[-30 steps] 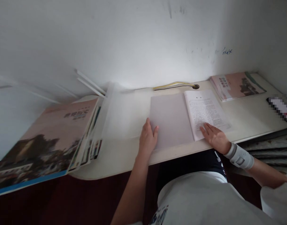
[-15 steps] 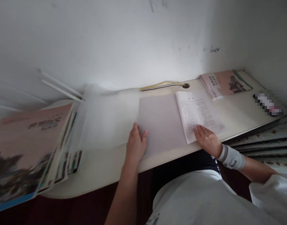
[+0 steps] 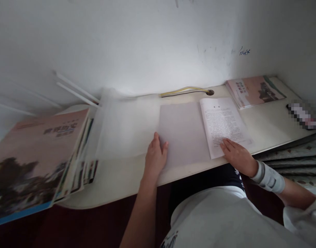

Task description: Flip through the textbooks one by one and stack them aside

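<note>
A booklet lies open on the desk, its printed page (image 3: 222, 125) on the right and a plain pale-lilac inside cover (image 3: 185, 132) on the left. My left hand (image 3: 156, 155) rests along the left edge of that cover, thumb apart from the fingers. Flat on the lower part of the printed page lies my right hand (image 3: 237, 155), fingers stretched out, with a grey wristband (image 3: 270, 177) behind it. A translucent plastic sheet (image 3: 128, 125) spreads leftward from the cover; whether it passes under the cover I cannot tell.
On the left stands a stack of books, a pink one (image 3: 39, 155) on top, beside white rods (image 3: 76, 89). More pink booklets (image 3: 254, 91) lie at the back right, near a blurred-out phone (image 3: 304, 115). A yellow cable (image 3: 183, 90) runs along the wall to a desk hole (image 3: 210, 92).
The view has swung slightly left, so everything appears further right. Both hands keep nearly the same places on the cover and the page.
</note>
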